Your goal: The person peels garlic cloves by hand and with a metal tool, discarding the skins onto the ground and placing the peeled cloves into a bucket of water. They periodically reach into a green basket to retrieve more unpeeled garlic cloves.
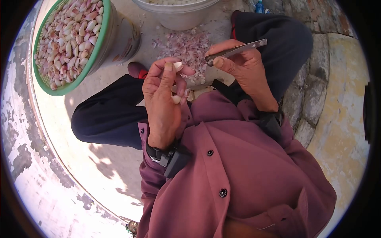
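My left hand (160, 99) pinches a pale peeled-looking garlic clove (178, 66) between thumb and fingers. A second garlic clove (176, 99) rests lower down, against its curled fingers. To the right and slightly higher, my right hand (252, 75) grips a slim flat metal tool (243, 48) between thumb and fingers. A small hole shows at the tool's upper right end, while its other end points towards the left hand; its exact kind I cannot tell. Both hands are above my lap, with a gap between them. Loose garlic skins (184, 45) lie on the ground beyond them.
At the upper left, a green-rimmed basket (106, 29) heaped with unpeeled garlic cloves (71, 43) sits by a pale bucket (129, 39). A white tub (178, 18) with pale contents stands at the top. Stone edging (317, 87) runs along the right.
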A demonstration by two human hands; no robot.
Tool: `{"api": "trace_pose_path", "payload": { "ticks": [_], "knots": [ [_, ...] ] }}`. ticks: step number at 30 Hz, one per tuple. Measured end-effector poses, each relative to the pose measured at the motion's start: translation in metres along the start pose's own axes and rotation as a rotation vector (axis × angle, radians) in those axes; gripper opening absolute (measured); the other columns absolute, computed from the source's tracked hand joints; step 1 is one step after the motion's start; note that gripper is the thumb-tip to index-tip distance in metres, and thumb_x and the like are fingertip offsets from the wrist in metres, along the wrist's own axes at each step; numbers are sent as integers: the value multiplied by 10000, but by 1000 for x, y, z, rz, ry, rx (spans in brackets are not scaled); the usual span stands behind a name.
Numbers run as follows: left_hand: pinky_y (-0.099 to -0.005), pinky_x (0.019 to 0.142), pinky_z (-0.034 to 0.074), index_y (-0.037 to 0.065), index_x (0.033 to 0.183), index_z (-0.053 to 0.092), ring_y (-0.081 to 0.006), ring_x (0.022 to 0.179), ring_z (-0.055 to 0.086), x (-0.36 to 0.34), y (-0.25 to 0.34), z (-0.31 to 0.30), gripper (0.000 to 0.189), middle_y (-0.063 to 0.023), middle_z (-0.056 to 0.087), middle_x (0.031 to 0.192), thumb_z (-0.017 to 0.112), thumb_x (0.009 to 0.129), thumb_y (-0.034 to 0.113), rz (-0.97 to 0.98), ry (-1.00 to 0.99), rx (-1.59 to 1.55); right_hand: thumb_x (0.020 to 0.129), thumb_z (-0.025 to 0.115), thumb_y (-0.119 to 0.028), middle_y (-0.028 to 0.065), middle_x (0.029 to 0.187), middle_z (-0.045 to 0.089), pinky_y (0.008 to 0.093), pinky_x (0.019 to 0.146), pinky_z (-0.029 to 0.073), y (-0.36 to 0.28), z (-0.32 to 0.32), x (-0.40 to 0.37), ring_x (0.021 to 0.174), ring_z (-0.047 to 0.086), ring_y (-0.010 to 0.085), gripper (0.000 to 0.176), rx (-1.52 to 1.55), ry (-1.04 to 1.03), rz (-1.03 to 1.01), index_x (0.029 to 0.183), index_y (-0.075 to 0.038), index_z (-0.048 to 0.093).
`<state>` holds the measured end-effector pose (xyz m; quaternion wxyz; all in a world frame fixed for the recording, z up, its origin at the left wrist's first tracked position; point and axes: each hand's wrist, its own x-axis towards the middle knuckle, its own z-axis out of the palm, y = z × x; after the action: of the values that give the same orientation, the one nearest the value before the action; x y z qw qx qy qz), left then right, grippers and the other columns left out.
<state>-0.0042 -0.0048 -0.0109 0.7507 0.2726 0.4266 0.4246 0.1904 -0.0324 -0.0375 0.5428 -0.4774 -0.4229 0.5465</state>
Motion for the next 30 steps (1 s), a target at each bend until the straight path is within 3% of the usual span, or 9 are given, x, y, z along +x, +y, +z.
{"api": "trace_pose_path", "payload": {
  "ticks": [3, 9, 13, 15, 19, 22, 26, 29, 30],
  "knots": [
    [-183, 429, 305, 33, 1003, 581, -33, 498, 385, 0, -4, 8, 177, -76, 655, 828, 544, 981, 204, -13, 34, 1, 813, 746, -108, 92, 1015, 661, 283, 826, 482, -1, 11, 1, 923, 621, 158, 212, -162, -13, -194, 988, -7, 683],
    [-184, 407, 281, 44, 1002, 570, -20, 492, 376, -4, -8, 15, 167, 12, 534, 706, 541, 983, 207, -31, 74, 35, 798, 751, -101, 109, 953, 669, 288, 808, 488, -1, 24, 0, 929, 622, 190, 193, -337, 7, -335, 959, -16, 686],
    [-179, 411, 292, 49, 1005, 568, -24, 491, 378, -2, -14, 11, 157, 7, 553, 723, 541, 983, 202, -33, 56, 10, 780, 762, -123, 73, 927, 677, 298, 796, 471, -8, 23, -1, 897, 619, 192, 190, -471, 20, -416, 938, -41, 693],
    [-197, 401, 314, 40, 1024, 538, -29, 467, 388, 1, -12, 11, 142, -12, 606, 761, 549, 976, 172, -50, 54, -57, 758, 776, -159, 23, 922, 682, 307, 781, 444, -18, 23, -2, 850, 607, 185, 207, -761, -66, -567, 928, -68, 700],
    [-200, 398, 313, 38, 1018, 545, -34, 462, 384, 4, -2, 27, 153, -44, 643, 783, 537, 982, 187, -114, 203, -99, 731, 790, -178, -9, 920, 686, 311, 775, 422, -24, 29, -5, 817, 589, 174, 216, -687, -199, -618, 910, -89, 709],
    [-195, 406, 316, 41, 1003, 554, -37, 473, 387, 10, 0, 13, 176, -79, 664, 801, 537, 983, 214, -95, 126, -104, 733, 795, -126, 50, 911, 688, 314, 760, 463, -30, 30, -9, 818, 618, 175, 166, -173, -423, -281, 866, -69, 713],
    [-197, 423, 320, 82, 983, 581, -46, 474, 385, 28, 37, 20, 171, -46, 639, 743, 563, 971, 252, 189, 24, -32, 783, 755, -69, 100, 889, 665, 296, 797, 493, -36, 18, -12, 849, 623, 178, 134, 146, -280, 30, 889, -17, 691],
    [-202, 451, 330, 66, 963, 585, -61, 477, 382, 66, 89, 51, 191, -50, 640, 743, 565, 970, 256, 550, 123, 124, 790, 755, -80, 91, 892, 662, 296, 793, 489, -24, 15, -9, 860, 622, 179, 148, 112, -223, -7, 904, -14, 687],
    [-192, 458, 337, 46, 969, 603, -55, 493, 416, 96, 99, 48, 163, -38, 628, 724, 615, 934, 205, 697, -10, 263, 790, 755, -80, 91, 892, 662, 296, 793, 489, -23, 15, -9, 860, 622, 179, 148, 109, -218, -20, 904, -14, 687]
  ]
}}
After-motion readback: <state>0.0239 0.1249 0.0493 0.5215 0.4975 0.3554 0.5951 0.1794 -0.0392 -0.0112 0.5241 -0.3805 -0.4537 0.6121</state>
